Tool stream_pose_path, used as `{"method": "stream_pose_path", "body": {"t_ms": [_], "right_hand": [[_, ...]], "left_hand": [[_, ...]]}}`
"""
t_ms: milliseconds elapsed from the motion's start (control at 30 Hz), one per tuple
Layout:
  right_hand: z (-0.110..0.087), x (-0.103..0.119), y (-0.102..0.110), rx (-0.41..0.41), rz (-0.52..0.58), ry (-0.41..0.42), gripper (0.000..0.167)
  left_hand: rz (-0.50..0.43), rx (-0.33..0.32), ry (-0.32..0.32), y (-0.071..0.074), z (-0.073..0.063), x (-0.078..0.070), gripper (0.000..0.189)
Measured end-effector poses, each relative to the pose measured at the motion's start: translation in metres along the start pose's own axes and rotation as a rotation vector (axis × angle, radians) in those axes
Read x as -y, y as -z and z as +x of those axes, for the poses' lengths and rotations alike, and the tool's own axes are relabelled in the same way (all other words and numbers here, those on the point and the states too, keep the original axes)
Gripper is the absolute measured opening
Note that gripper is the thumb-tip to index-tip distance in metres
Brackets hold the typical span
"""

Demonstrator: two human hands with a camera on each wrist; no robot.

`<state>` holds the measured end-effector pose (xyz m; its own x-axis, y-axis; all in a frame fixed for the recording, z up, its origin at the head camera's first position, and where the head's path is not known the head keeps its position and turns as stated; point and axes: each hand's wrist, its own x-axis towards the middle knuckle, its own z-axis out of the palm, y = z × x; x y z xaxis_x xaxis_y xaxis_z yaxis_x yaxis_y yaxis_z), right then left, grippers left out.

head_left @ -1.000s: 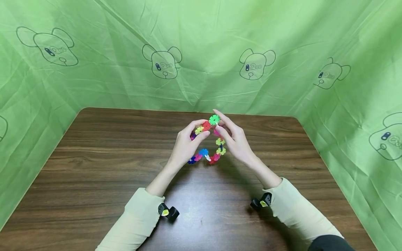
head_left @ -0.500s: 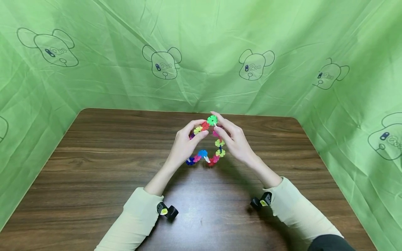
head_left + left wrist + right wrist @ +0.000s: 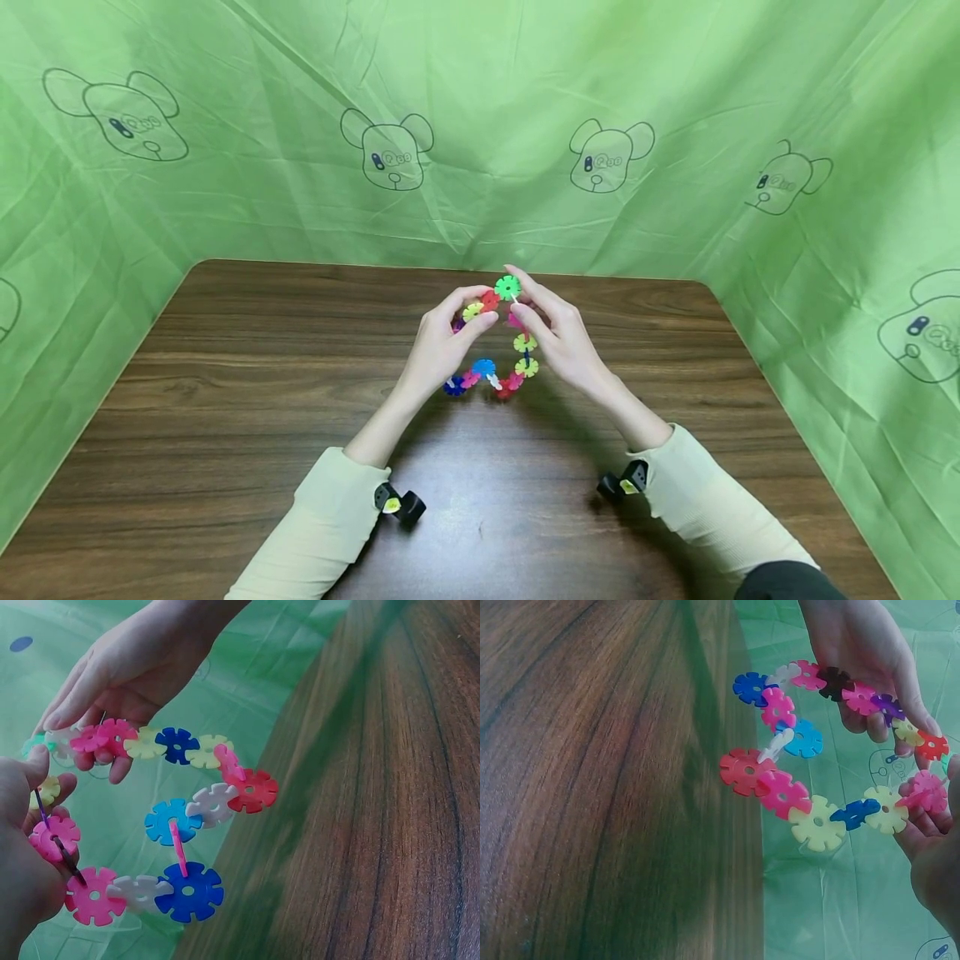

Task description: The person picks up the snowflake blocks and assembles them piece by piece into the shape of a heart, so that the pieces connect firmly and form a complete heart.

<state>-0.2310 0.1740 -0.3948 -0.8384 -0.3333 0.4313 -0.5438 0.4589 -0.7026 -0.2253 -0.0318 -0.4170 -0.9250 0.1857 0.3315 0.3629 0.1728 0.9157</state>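
Several notched snowflake discs in many colours are linked edge to edge into a ring-shaped chain, held up over the table. At its far end is a green disc [image 3: 507,288], between the two hands. My left hand [image 3: 437,343] pinches the chain near a red disc [image 3: 490,300] and a yellow disc [image 3: 472,312]. A white disc, mostly hidden by fingers, sits in the pinch of my right hand [image 3: 561,335] beside the green one. The lower part of the loop hangs free, with a light blue disc [image 3: 171,822] and a dark blue disc [image 3: 190,892] in the left wrist view.
A brown wood-grain table [image 3: 262,400] lies beneath the hands. Green cloth [image 3: 495,200] printed with bear heads stands along its back and sides. Each sleeve carries a small black wrist camera [image 3: 411,508].
Both hands have shifted very slightly left with the chain, the green disc moving along with them. The lower discs have dipped a little. During the last half second almost nothing moves.
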Motion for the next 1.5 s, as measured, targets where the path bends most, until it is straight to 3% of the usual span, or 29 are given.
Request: {"method": "stream_pose_path", "body": {"t_ms": [933,1333,1500], "right_hand": [[0.003,0.0034,0.0004,0.049,0.024,-0.026,0.047],[0.002,0.0018,0.0007,0.058,0.041,-0.053,0.045],[0.0022,0.0007,0.0012,0.065,0.026,-0.041,0.045]], "left_hand": [[-0.009,0.033,0.039,0.0077,0.0025,-0.0008,0.032],[-0.062,0.027,0.055,0.0035,0.0053,-0.0025,0.032],[-0.043,0.03,0.064,0.0033,0.0048,-0.0014,0.031]]}}
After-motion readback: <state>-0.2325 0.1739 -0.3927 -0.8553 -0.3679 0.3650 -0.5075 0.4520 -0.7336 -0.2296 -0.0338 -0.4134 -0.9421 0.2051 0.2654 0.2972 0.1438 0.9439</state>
